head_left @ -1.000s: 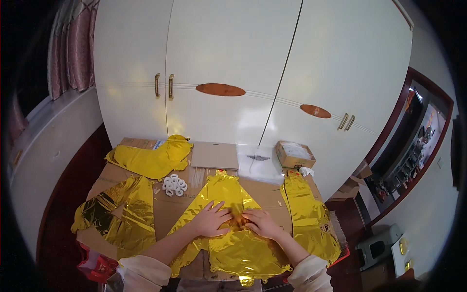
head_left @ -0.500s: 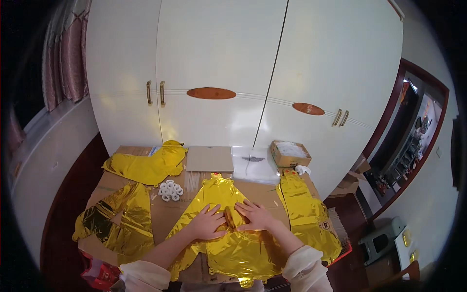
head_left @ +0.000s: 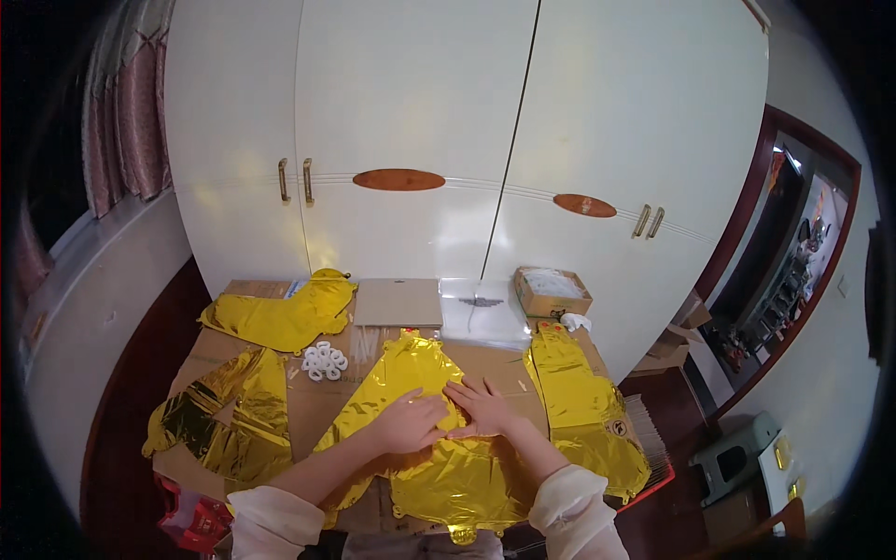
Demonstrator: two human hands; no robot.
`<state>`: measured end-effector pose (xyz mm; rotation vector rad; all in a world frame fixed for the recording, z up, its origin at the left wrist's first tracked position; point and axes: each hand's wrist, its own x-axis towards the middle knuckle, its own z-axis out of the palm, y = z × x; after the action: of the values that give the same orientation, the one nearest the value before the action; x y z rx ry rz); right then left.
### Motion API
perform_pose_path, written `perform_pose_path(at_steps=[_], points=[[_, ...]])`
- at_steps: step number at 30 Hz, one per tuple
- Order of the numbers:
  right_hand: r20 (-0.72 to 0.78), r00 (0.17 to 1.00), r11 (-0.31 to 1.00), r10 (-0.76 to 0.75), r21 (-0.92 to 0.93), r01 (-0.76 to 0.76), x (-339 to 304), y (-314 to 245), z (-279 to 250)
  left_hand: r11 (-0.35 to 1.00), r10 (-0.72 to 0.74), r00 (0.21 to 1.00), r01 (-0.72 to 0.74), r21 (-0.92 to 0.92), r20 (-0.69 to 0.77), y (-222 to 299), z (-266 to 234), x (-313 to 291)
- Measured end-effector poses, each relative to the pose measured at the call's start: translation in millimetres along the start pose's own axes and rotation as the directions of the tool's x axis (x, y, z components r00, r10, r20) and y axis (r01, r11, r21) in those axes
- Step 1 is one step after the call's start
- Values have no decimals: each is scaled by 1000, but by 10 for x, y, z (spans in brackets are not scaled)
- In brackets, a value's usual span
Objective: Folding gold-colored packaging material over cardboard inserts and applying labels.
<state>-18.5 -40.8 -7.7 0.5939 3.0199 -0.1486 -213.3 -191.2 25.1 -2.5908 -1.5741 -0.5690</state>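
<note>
Both hands down on the gold, and here's the picture: the large foil piece (head_left: 457,481) lies flat at the middle of the cardboard-covered worktop (head_left: 306,411), directly under both palms, its wide end at the front edge and a small tab poking past it, its narrow end pointing to the back. The left hand (head_left: 413,422) lies palm down across the foil's middle, fingers stretched and close together, aimed to the right. The right hand (head_left: 483,411) is palm down too, fingers a little spread, angled toward the back left. They're very near each other; whether they touch, or whether any foil is pinched beneath, I cannot tell. Creased gold shows ahead of the fingers and behind the wrists. Out to the left edge, a folded foil piece (head_left: 252,429); at the back left corner, a curved foil piece (head_left: 271,317), with a cluster of white rings (head_left: 324,361) just in front of its right end. Along the right edge, a long foil piece (head_left: 583,401). Over to the back edge: a greyish board (head_left: 399,301), then a clear plastic bag (head_left: 485,322), then a small box (head_left: 553,297) with pale contents, a crumpled white wad (head_left: 576,321) just in front.
</note>
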Motion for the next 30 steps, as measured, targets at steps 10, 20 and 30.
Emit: perform_pose_path(at_steps=[10,20,30], points=[[66,998,1000,8,8,-9,16,-48,-98,997,-2,992,12,-77,126,-111,314,17],[103,994,997,21,68,-28,11,-45,-118,991,-55,978,29,129,202,-66,235,148],[-326,936,988,132,-27,-149,-497,-428,-187,985,-89,970,52,166,225,-204,426,-13]])
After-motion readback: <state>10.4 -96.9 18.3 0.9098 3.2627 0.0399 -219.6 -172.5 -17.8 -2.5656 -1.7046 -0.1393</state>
